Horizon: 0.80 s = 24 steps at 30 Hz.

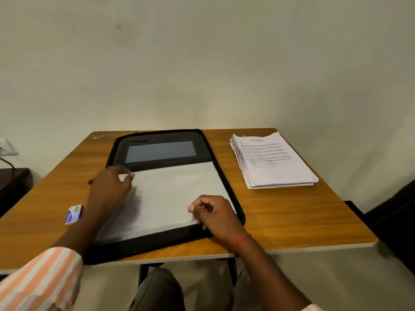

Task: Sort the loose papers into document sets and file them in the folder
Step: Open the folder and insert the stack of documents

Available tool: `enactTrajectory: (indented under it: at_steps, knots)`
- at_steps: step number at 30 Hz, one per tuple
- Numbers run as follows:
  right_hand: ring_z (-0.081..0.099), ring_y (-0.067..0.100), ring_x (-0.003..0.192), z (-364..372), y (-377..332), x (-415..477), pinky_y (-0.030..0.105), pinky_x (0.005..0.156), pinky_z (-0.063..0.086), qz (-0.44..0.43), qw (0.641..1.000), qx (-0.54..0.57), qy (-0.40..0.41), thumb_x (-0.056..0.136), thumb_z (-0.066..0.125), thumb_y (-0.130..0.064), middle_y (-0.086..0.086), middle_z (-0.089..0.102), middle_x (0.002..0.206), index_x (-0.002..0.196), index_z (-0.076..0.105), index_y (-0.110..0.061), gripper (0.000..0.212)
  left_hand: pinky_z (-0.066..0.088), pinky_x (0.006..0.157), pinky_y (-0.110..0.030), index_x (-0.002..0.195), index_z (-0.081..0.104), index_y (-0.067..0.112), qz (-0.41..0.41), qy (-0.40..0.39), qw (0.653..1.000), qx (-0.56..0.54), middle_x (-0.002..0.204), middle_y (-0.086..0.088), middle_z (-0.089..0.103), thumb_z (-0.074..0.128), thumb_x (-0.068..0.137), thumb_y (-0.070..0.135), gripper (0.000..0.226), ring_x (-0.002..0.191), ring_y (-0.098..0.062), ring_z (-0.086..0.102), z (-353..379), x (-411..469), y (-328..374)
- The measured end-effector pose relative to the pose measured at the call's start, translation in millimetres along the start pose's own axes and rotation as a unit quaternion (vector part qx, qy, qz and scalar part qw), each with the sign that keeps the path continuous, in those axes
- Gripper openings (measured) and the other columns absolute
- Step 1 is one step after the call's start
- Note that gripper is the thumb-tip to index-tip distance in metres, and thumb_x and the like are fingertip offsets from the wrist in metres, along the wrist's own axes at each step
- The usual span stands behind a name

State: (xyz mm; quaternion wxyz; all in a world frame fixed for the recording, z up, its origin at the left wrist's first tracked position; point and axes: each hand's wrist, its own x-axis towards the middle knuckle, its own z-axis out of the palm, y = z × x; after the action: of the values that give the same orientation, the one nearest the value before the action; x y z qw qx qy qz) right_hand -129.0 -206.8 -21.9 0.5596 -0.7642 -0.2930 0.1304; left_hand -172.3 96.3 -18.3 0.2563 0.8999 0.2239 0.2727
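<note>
A black zip folder lies open in the middle of the wooden table. Its near half holds a white plastic sleeve page; its far flap has a clear window pocket. My left hand pinches the sleeve's far left corner. My right hand sits at the sleeve's near right edge, fingers curled and pinching it. A stack of printed loose papers lies on the table to the right of the folder, untouched.
A small blue and white card lies on the table left of the folder. A wall socket with a cable is at the far left. Something dark stands beyond the table's right edge. My knees are under the near edge.
</note>
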Motion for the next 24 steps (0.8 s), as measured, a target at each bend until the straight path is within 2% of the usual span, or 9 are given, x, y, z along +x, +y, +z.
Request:
enactTrajectory:
  at_steps: [3,6,8,11,13,15,17,20,24]
  knots:
    - [0.064,0.000,0.066,-29.8,4.3,20.6,0.014,0.059,0.048,0.017,0.996,0.001,0.089,0.096,0.065,-0.018,-0.006,0.070,0.073,0.084,0.074,-0.016,0.015,0.049,0.091,-0.035,0.111,0.072,0.023,0.077,-0.124,0.989,-0.008,0.114,0.005,0.070,0.057,0.094,0.052,0.037,0.104,-0.015,0.063,41.4,-16.1,53.0]
    - [0.064,0.000,0.069,-56.9,19.9,44.0,0.012,0.060,0.041,0.038,0.972,-0.123,0.195,0.093,0.067,-0.022,-0.012,0.071,0.076,0.070,0.068,-0.023,0.023,0.051,0.090,-0.038,0.107,0.069,0.027,0.149,-0.196,0.969,0.012,0.109,0.004,0.068,0.054,0.086,0.064,0.045,0.100,-0.014,0.059,87.7,-34.6,102.2]
    - [0.065,0.011,0.077,-74.1,32.7,57.4,0.018,0.062,0.043,0.058,0.950,-0.199,0.235,0.093,0.065,-0.025,-0.005,0.073,0.083,0.069,0.064,-0.024,0.024,0.050,0.094,-0.038,0.110,0.068,0.026,0.181,-0.193,0.964,0.010,0.115,0.002,0.067,0.061,0.088,0.060,0.041,0.106,-0.016,0.057,110.8,-37.8,130.9]
    - [0.064,0.022,0.094,-99.8,44.7,74.6,0.032,0.079,0.053,0.076,0.902,-0.333,0.263,0.094,0.063,-0.030,0.004,0.069,0.099,0.095,0.069,-0.021,0.011,0.049,0.095,-0.036,0.113,0.069,0.024,0.190,-0.186,0.964,-0.006,0.119,0.000,0.064,0.064,0.089,0.055,0.040,0.111,-0.017,0.057,133.9,-24.7,165.8]
    - [0.060,0.026,0.107,-113.8,47.6,85.2,0.038,0.091,0.053,0.094,0.865,-0.419,0.261,0.093,0.064,-0.038,0.009,0.065,0.114,0.116,0.068,-0.019,0.029,0.050,0.092,-0.034,0.114,0.069,0.024,0.170,-0.192,0.966,-0.027,0.116,0.001,0.063,0.066,0.090,0.052,0.037,0.108,-0.018,0.059,145.8,-11.7,184.1]
    - [0.057,0.027,0.113,-121.3,49.7,92.0,0.039,0.095,0.051,0.111,0.843,-0.464,0.248,0.093,0.064,-0.047,0.010,0.063,0.121,0.125,0.065,-0.018,0.043,0.048,0.091,-0.031,0.115,0.068,0.024,0.146,-0.188,0.970,-0.057,0.118,0.001,0.063,0.066,0.091,0.046,0.032,0.109,-0.018,0.058,156.8,-6.9,195.5]
    - [0.058,0.028,0.114,-124.5,53.2,96.4,0.039,0.096,0.051,0.125,0.842,-0.471,0.231,0.093,0.063,-0.049,0.010,0.063,0.123,0.127,0.064,-0.016,0.047,0.046,0.087,-0.028,0.111,0.069,0.023,0.131,-0.173,0.973,-0.082,0.115,0.002,0.064,0.065,0.093,0.042,0.027,0.107,-0.016,0.058,168.6,-8.4,195.7]
    - [0.060,0.026,0.112,-121.1,61.4,93.9,0.036,0.095,0.052,0.123,0.846,-0.465,0.229,0.095,0.063,-0.041,0.009,0.065,0.122,0.126,0.065,-0.014,0.041,0.051,0.082,-0.028,0.100,0.071,0.024,0.137,-0.155,0.975,-0.085,0.103,0.007,0.065,0.064,0.093,0.044,0.023,0.098,-0.011,0.059,181.9,-17.5,184.5]
    - [0.063,0.022,0.102,-124.5,66.6,89.6,0.031,0.089,0.054,0.106,0.843,-0.472,0.234,0.097,0.059,-0.035,0.008,0.068,0.114,0.119,0.069,-0.012,0.033,0.048,0.082,-0.026,0.098,0.069,0.024,0.151,-0.135,0.975,-0.091,0.100,0.009,0.064,0.063,0.094,0.043,0.020,0.096,-0.008,0.054,186.0,-18.3,183.0]
